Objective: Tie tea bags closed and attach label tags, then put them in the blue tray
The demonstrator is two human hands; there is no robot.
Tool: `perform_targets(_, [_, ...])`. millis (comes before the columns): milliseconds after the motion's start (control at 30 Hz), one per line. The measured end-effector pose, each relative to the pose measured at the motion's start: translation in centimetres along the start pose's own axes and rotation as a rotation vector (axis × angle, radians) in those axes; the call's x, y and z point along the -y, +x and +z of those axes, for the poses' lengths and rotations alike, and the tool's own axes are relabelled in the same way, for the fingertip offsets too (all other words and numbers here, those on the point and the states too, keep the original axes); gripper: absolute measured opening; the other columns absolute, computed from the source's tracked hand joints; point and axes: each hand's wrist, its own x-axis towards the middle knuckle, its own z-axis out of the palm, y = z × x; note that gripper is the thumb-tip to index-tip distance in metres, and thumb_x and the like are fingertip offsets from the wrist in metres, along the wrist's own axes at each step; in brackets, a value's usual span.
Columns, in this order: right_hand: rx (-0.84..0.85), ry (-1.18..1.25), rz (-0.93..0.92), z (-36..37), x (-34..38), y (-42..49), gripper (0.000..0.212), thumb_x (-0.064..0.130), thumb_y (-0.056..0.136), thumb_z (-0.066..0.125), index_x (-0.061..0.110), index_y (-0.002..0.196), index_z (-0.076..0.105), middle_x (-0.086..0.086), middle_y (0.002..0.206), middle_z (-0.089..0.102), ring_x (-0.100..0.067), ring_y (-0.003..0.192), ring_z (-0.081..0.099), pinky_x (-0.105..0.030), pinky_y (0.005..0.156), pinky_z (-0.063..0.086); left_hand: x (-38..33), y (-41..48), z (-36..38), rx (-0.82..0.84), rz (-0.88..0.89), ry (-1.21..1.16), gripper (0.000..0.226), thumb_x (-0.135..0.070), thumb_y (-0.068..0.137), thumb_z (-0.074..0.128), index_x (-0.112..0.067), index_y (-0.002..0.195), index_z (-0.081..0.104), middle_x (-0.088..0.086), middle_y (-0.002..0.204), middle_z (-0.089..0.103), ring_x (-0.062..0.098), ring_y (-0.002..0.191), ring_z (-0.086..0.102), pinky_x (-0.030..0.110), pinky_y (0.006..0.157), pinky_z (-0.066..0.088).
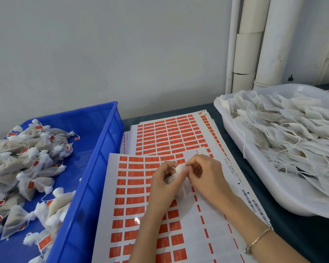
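A white mesh tea bag (179,184) is held over the near sheet of orange label stickers (135,198). My left hand (164,184) grips the bag's body. My right hand (203,175) pinches its gathered top, fingertips meeting those of the left hand. The blue tray (95,164) on the left holds several tied tea bags with orange tags (32,168). The bag's lower part is partly hidden behind my hands.
A white tray (254,168) at the right is heaped with untied tea bags and loose strings (292,133). More sticker sheets (171,135) lie stacked behind the near one. A grey wall and white pipes (254,42) stand at the back.
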Motion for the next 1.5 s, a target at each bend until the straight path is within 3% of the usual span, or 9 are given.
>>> perform_targets(200, [-0.063, 0.008, 0.035, -0.3, -0.3, 0.2, 0.006, 0.014, 0.086, 0.068, 0.016, 0.091, 0.064, 0.008, 0.087, 0.061, -0.005, 0.074, 0.059, -0.006, 0.069, 0.043, -0.3, -0.3, 0.0, -0.014, 0.010, -0.021, 0.030, -0.049, 0.068, 0.068, -0.029, 0.088, 0.061, -0.013, 0.078, 0.061, 0.005, 0.075, 0.059, 0.009, 0.060, 0.047])
perform_targets(300, [-0.073, -0.001, 0.031, -0.2, -0.4, 0.2, 0.006, 0.013, 0.086, 0.068, 0.014, 0.091, 0.064, 0.004, 0.088, 0.063, -0.008, 0.075, 0.060, -0.010, 0.069, 0.048, -0.2, -0.3, 0.0, -0.018, 0.015, -0.014, 0.022, -0.038, 0.072, 0.072, -0.030, 0.089, 0.061, -0.014, 0.080, 0.061, 0.006, 0.078, 0.060, 0.010, 0.061, 0.048])
perform_targets(400, [-0.091, -0.009, 0.030, -0.2, -0.4, 0.2, 0.007, 0.013, 0.085, 0.069, 0.013, 0.091, 0.065, 0.003, 0.088, 0.064, -0.008, 0.073, 0.060, -0.005, 0.067, 0.042, 0.0, -0.2, 0.0, -0.011, 0.001, 0.002, 0.018, -0.028, 0.079, 0.075, -0.032, 0.093, 0.065, -0.017, 0.084, 0.065, 0.005, 0.081, 0.062, 0.010, 0.063, 0.049])
perform_targets(533, [-0.104, 0.012, 0.021, -0.2, -0.5, 0.2, 0.007, 0.014, 0.084, 0.070, 0.015, 0.089, 0.065, 0.006, 0.086, 0.063, -0.004, 0.072, 0.060, -0.004, 0.066, 0.041, 0.3, -0.1, 0.1, -0.031, -0.030, 0.058, 0.001, -0.029, 0.088, 0.067, -0.029, 0.087, 0.067, -0.021, 0.082, 0.066, 0.000, 0.083, 0.062, 0.008, 0.065, 0.048])
perform_targets(933, [-0.039, 0.012, 0.046, 0.5, -0.8, 0.1, 0.006, 0.023, 0.083, 0.070, 0.024, 0.087, 0.066, 0.011, 0.083, 0.065, -0.006, 0.071, 0.060, -0.019, 0.070, 0.054, 0.6, 0.0, -0.2, -0.053, -0.079, 0.118, 0.013, -0.032, 0.095, 0.055, -0.025, 0.086, 0.059, -0.008, 0.075, 0.060, 0.002, 0.073, 0.056, 0.009, 0.067, 0.047])
perform_targets(1067, [-0.044, -0.044, 0.118, 0.6, -1.9, 1.0, 0.013, 0.030, 0.087, 0.066, 0.032, 0.098, 0.061, 0.007, 0.109, 0.065, -0.006, 0.090, 0.057, -0.016, 0.085, 0.044, 0.5, -0.1, -0.4, -0.080, -0.115, 0.067, 0.015, -0.035, 0.096, 0.052, -0.025, 0.088, 0.060, -0.011, 0.077, 0.062, -0.001, 0.075, 0.058, 0.008, 0.065, 0.047])
perform_targets(1233, [0.298, -0.297, 0.204, 0.2, -3.0, 3.7, 0.067, 0.062, 0.088, 0.048, 0.033, 0.144, 0.027, 0.009, 0.153, 0.032, -0.018, 0.140, 0.033, -0.039, 0.113, 0.028, 0.3, 0.1, -0.5, -0.110, -0.173, 0.031, 0.015, -0.038, 0.096, 0.052, -0.026, 0.094, 0.061, -0.014, 0.084, 0.063, 0.000, 0.082, 0.061, 0.010, 0.067, 0.048])
perform_targets(1367, [0.402, -0.523, 0.155, 1.1, -4.0, 3.3, 0.084, 0.075, 0.085, 0.027, 0.031, 0.152, 0.003, 0.009, 0.161, 0.003, -0.017, 0.149, 0.001, -0.037, 0.117, 0.001, 0.2, 0.1, -0.5, -0.117, -0.163, 0.022, 0.014, -0.038, 0.094, 0.054, -0.026, 0.092, 0.062, -0.013, 0.082, 0.064, 0.001, 0.082, 0.060, 0.012, 0.068, 0.049])
perform_targets(1500, [0.398, -0.523, 0.150, 1.0, -4.1, 3.3, 0.088, 0.078, 0.081, 0.025, 0.031, 0.152, 0.004, 0.010, 0.161, 0.004, -0.016, 0.149, 0.003, -0.037, 0.117, 0.002, 0.1, -0.1, -0.4, -0.188, -0.142, 0.002, 0.012, -0.034, 0.095, 0.054, -0.026, 0.091, 0.062, -0.015, 0.080, 0.064, 0.002, 0.083, 0.061, 0.007, 0.067, 0.048])
